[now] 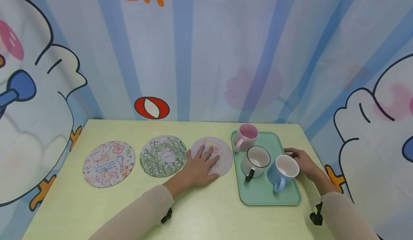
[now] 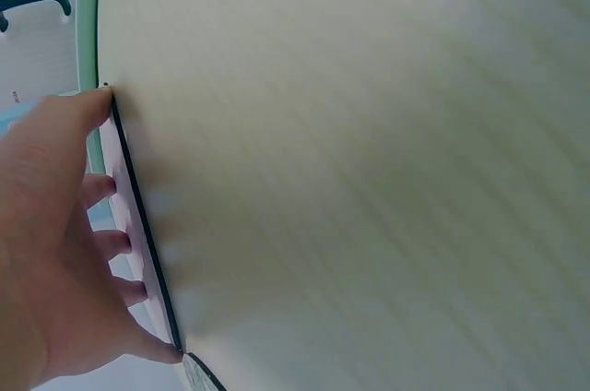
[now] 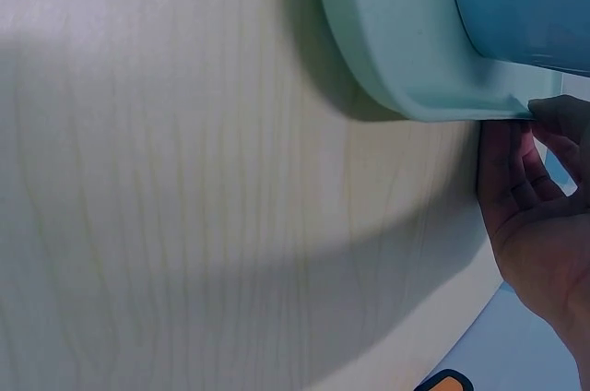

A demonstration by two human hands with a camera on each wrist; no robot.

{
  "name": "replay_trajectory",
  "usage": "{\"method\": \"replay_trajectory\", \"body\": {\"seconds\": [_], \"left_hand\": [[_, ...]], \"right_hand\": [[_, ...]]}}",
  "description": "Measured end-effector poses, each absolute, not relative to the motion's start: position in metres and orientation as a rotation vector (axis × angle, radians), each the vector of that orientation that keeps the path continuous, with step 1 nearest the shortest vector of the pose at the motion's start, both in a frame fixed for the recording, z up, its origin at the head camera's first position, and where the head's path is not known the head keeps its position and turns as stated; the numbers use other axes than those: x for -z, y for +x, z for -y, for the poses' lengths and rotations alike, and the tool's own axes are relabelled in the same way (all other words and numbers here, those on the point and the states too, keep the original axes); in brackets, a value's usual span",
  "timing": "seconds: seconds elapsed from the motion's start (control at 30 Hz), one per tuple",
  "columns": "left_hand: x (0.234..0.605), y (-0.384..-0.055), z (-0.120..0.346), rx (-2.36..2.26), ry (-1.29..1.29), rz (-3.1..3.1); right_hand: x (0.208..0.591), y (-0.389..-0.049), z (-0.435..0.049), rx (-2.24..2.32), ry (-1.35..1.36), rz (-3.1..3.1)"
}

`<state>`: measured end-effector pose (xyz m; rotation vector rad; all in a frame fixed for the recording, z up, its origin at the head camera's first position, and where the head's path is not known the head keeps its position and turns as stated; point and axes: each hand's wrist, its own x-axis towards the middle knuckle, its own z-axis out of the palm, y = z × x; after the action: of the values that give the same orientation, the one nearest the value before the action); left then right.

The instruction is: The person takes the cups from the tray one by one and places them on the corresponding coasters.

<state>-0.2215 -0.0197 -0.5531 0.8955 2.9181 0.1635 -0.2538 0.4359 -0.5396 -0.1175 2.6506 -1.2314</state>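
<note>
Pale wood-grain surface (image 1: 203,216). My left fingers (image 1: 206,153) spread wide, resting on pink round mat (image 1: 226,161). My right fingers (image 3: 499,170) pinch right rim of green tray (image 1: 258,197), blue mug (image 1: 281,174) nearest. Tray lies just right of mat, nearer right fingers, long axis running away from me.

The bench (image 1: 206,211) has a pale yellow, faintly wood-grained top. Directly on it lie three round mats in a row: a floral mat (image 1: 108,164) at left, a green mat (image 1: 163,156) in the middle, then a pink mat (image 1: 226,157), just beside a mint tray (image 1: 258,197) at right.
</note>
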Motion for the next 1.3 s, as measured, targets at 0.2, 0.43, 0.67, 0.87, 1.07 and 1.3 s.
{"method": "replay_trajectory", "body": {"seconds": [0.2, 0.43, 0.67, 0.87, 1.07, 1.3], "left_hand": [[0.5555, -0.2212, 0.0196, -0.157, 0.893, -2.933], [0.5572, -0.2210, 0.0193, -0.163, 0.892, -2.943], [0.5571, -0.2199, 0.0196, -0.188, 0.885, -2.953], [0.5567, -0.2199, 0.0191, -0.191, 0.873, -2.961], [0.5585, -0.2205, 0.0194, -0.167, 0.873, -2.965], [0.5597, -0.2211, 0.0198, -0.181, 0.880, -2.966]], "right_hand": [[0.5403, -0.2530, -0.4359, 1.229, -0.128, -2.650], [0.5401, -0.2541, -0.4357, 1.204, -0.133, -2.668], [0.5399, -0.2544, -0.4356, 1.212, -0.122, -2.665], [0.5375, -0.2522, -0.4339, 1.218, -0.117, -2.667], [0.5384, -0.2519, -0.4338, 1.222, -0.117, -2.664], [0.5398, -0.2532, -0.4345, 1.214, -0.112, -2.657]]}}
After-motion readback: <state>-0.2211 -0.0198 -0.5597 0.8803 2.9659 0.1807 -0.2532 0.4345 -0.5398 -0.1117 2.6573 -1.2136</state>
